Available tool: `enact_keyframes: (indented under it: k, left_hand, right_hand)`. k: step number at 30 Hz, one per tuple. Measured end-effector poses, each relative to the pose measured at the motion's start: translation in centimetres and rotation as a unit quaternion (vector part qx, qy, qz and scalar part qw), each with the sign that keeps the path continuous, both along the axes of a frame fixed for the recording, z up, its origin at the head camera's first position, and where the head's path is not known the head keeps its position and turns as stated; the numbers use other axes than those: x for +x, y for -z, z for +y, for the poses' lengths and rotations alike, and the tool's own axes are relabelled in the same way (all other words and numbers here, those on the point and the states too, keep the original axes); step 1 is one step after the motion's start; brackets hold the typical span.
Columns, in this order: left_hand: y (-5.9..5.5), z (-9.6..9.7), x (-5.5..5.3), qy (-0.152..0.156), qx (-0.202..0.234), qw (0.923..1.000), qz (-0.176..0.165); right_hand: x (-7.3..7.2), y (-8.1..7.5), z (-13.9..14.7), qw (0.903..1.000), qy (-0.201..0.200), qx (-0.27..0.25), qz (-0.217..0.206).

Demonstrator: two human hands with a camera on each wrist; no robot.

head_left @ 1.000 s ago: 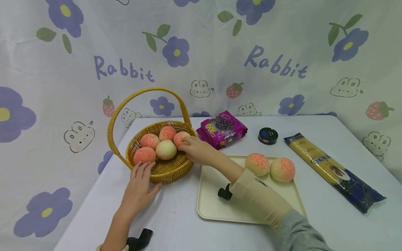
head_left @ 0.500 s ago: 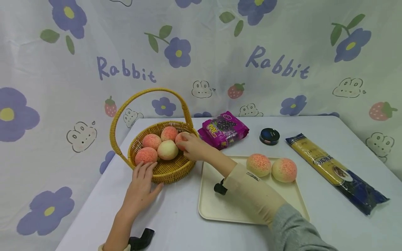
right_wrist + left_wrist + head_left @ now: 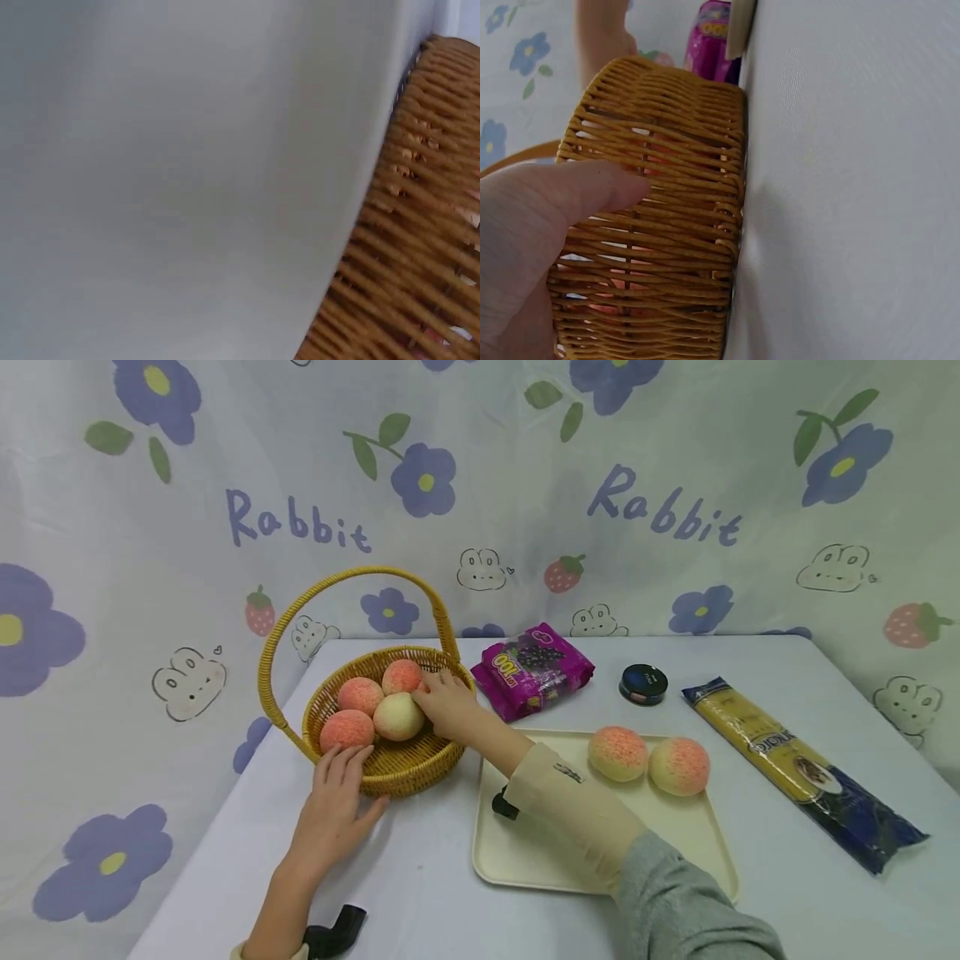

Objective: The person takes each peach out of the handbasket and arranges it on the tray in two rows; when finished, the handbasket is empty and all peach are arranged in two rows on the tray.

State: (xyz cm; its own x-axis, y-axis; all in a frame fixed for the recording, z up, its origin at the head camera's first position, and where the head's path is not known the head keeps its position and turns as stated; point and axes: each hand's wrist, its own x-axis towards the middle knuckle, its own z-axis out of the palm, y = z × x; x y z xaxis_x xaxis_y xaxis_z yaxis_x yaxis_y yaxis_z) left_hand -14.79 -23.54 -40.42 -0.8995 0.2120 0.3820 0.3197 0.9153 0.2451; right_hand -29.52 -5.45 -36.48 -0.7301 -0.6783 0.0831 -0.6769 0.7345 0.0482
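In the head view a wicker basket [image 3: 408, 781] with a tall arched handle stands at the left, holding several pink and cream peaches. My left hand [image 3: 333, 810] grips its near-left rim, beside a pink peach [image 3: 347, 730]; the left wrist view shows the thumb [image 3: 607, 191] against the woven outer wall [image 3: 675, 225]. My right hand [image 3: 453, 706] reaches over the basket's right rim, its fingers curled over a peach that they hide. A pale peach [image 3: 398, 717] and another pink peach [image 3: 402, 677] lie beside those fingertips. The right wrist view shows no hand.
A cream tray [image 3: 547, 868] lies under my right forearm, carrying two peaches [image 3: 617, 753]. Behind it are a purple grape-printed packet [image 3: 534, 670] and a round black tin [image 3: 642, 684]. A long yellow and blue packet [image 3: 802, 772] lies at the right. A patterned cloth hangs behind.
My right hand has shifted left and further over the basket's right-hand peach, which it now covers. The right sleeve has moved left too. My left hand stays at the rim.
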Motion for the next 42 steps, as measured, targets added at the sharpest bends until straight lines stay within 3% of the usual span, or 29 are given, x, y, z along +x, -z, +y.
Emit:
enact_keyframes:
  k: [8, 26, 37, 42]
  left_hand:
    - [0.0, -0.1, -0.1, 0.000, -0.002, 1.0000, 0.000]
    - [0.1, -0.3, 0.1, 0.004, -0.007, 0.9999, 0.011]
    - [0.1, -0.2, 0.1, -0.004, -0.016, 0.9996, 0.022]
    - [0.1, -0.2, 0.2, -0.006, -0.015, 0.9996, 0.021]
  right_hand:
    - [-0.7, 0.6, -1.2, 0.9975, 0.016, 0.065, 0.025]
    - [-1.0, 1.1, -1.9, 0.9938, 0.044, 0.079, 0.065]
    - [-0.5, 0.8, -1.6, 0.9903, 0.051, 0.059, 0.115]
    - [-0.3, 0.6, -1.5, 0.9911, 0.044, 0.007, 0.125]
